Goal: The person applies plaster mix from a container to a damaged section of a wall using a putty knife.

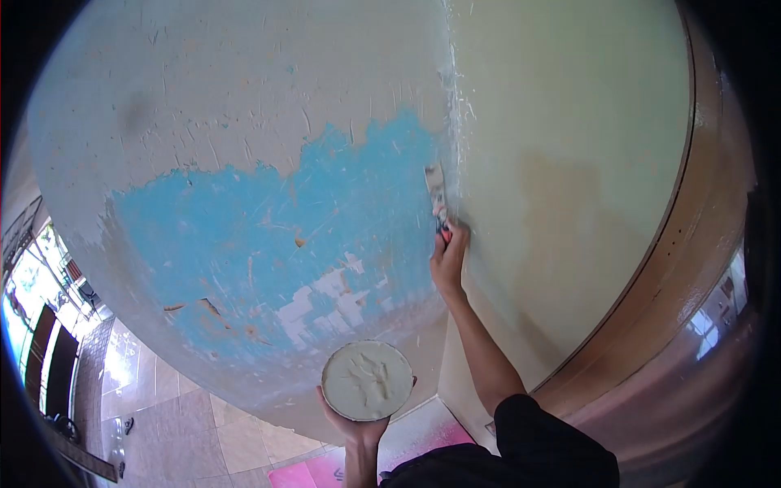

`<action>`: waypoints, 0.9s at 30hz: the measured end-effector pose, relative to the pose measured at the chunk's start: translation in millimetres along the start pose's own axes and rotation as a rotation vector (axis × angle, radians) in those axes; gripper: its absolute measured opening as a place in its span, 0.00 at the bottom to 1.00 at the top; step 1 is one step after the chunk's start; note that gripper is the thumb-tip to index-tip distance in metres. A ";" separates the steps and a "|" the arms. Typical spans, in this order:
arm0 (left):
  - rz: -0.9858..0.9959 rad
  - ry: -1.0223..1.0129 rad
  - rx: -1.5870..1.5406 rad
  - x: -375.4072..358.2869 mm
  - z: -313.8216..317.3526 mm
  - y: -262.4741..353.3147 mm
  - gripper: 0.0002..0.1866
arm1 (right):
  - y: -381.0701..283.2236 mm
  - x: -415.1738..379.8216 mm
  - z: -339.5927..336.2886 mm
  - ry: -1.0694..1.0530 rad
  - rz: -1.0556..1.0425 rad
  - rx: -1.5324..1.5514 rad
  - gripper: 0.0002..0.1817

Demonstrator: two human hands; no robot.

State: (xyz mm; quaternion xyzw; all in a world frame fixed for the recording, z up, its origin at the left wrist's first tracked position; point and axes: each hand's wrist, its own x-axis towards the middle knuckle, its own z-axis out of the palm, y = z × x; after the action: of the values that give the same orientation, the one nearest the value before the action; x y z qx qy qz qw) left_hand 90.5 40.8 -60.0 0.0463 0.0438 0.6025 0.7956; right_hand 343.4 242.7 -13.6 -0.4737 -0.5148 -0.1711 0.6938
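My right hand grips a putty knife by its red and black handle. The blade points up and lies at the wall, close to the inside corner, with pale putty smeared on it. Low in front of me, my left hand supports a round tub from below, fingers around its side. Thick off-white putty with gouged marks fills it. A large blue patch shows on the grey wall, its edges ragged and its surface scratched. White smears cover part of its lower area.
A pale green wall meets the grey one at the corner, with a brown trim to its right. Below lie a pink sheet and floor tiles. A bright opening stands far left.
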 end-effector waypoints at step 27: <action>-0.023 -0.006 0.102 -3.2 6.3 -2.8 0.41 | -19.8 -86.7 -27.6 -0.056 0.211 0.262 0.20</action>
State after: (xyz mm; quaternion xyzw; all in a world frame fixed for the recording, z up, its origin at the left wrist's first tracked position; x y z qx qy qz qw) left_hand 93.0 36.8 -54.1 0.0881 0.0727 0.5900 0.7993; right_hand 308.6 188.2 -80.6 -0.4353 -0.4991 -0.0153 0.7492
